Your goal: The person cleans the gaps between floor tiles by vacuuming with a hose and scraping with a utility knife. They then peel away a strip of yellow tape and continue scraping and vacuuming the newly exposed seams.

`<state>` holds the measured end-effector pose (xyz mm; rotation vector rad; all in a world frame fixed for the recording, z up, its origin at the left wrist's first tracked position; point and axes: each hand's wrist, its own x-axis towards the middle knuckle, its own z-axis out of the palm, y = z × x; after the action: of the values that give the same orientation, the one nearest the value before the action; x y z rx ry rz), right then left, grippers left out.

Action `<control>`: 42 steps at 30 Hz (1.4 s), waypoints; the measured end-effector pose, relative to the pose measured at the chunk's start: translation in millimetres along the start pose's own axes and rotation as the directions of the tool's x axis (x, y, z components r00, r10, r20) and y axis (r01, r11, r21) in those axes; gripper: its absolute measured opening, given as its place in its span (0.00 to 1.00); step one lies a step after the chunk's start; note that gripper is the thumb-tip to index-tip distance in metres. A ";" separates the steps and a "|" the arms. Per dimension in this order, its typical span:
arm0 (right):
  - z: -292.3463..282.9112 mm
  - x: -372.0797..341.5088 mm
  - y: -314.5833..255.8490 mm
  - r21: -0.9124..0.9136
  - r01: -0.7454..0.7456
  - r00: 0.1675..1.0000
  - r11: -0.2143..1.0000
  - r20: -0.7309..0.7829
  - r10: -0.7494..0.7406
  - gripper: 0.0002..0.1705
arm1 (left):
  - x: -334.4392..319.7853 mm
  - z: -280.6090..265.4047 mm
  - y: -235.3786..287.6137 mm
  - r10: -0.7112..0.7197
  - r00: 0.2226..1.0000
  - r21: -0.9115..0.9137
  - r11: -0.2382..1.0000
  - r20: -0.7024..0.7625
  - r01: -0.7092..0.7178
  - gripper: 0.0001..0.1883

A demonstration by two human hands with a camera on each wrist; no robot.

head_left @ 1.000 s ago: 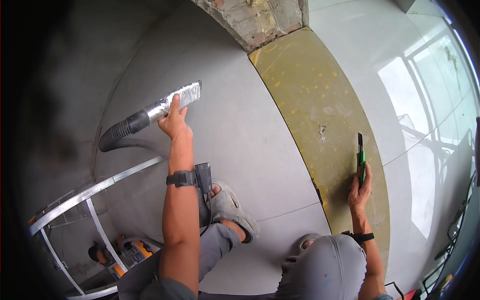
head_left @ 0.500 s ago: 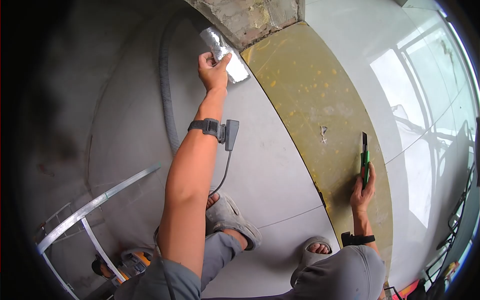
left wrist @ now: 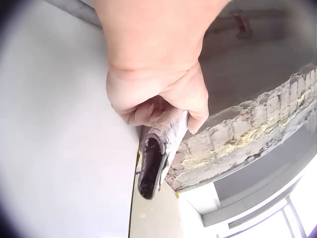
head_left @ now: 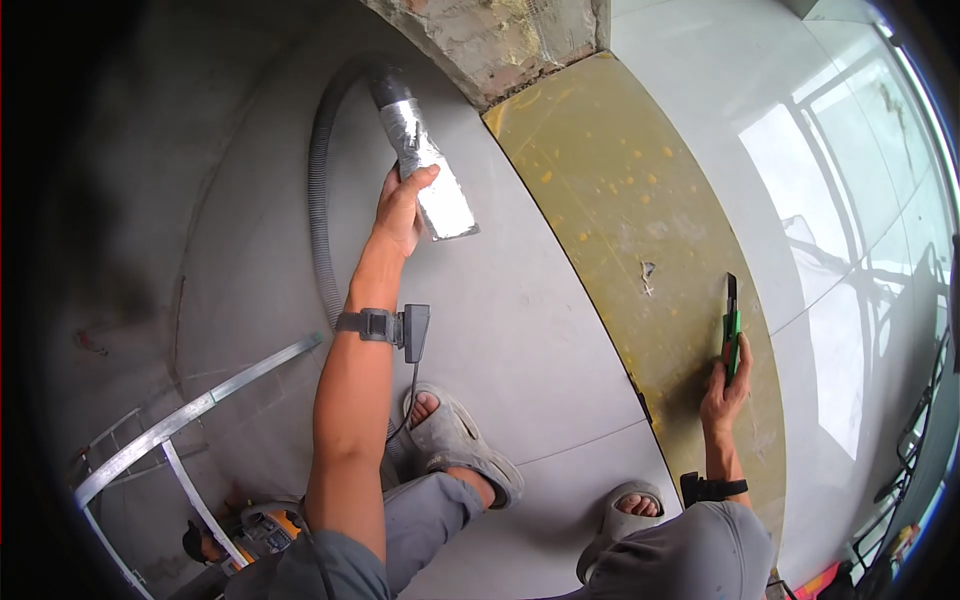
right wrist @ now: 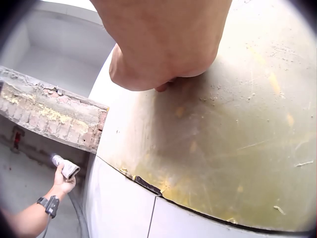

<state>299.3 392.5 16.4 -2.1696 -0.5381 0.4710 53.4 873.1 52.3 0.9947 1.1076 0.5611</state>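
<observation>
My left hand grips a vacuum hose nozzle wrapped in silver foil tape, held above the pale floor tiles. In the left wrist view the nozzle's flat, dark mouth faces the camera, with fingers and thumb around its body. A grey ribbed hose curves away from its far end. Over on the right, my right hand holds a green utility knife, dark blade pointing forward, above the olive-yellow floor strip. The right wrist view hides the knife behind the hand.
A broken brick wall end meets the strip's far end. Small scraps lie on the strip. An aluminium ladder lies at left, near an orange and grey machine. Glossy tiles extend right. Sandalled feet stand close by.
The left hand swung the nozzle forward and right, then drew it back toward me; its mouth now faces near-right. The hose now loops ahead. The right hand with the utility knife has barely moved.
</observation>
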 end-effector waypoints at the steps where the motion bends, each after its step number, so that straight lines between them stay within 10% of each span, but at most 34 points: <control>1: 0.5 -0.1 -0.8 -0.014 0.012 1.000 1.000 -0.018 -0.012 0.33 | -3.1 7.2 4.5 0.133 0.985 0.001 0.991 -0.106 -0.134 0.28; 5: -0.9 1.6 -0.6 -0.001 0.006 1.000 1.000 0.000 -0.006 0.33 | 8.2 5.5 27.3 0.428 0.889 0.039 0.903 -0.162 -0.428 0.25; 10: -0.2 -0.7 6.9 0.017 0.026 1.000 1.000 -0.004 -0.025 0.33 | 31.3 12.4 6.6 0.494 0.848 0.392 0.831 -0.193 -0.394 0.23; 13: 0.0 -0.3 4.8 0.016 0.035 0.999 0.999 -0.011 -0.035 0.32 | 47.1 20.5 -15.9 0.592 0.805 0.493 0.691 0.035 -0.529 0.30; 26: -1.9 0.0 -0.4 -0.003 0.035 0.999 0.999 -0.008 -0.035 0.31 | 74.4 50.7 -43.1 0.645 0.716 0.622 0.682 -0.265 -0.384 0.18; 42: -4.2 -1.0 3.4 -0.010 0.020 1.000 1.000 0.020 -0.019 0.32 | 42.3 61.2 -56.3 0.720 0.665 0.718 0.567 -0.195 -0.404 0.17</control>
<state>301.3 387.4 16.3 -2.1694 -0.5733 0.4812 120.6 857.2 -10.3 1.9447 1.4397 1.0648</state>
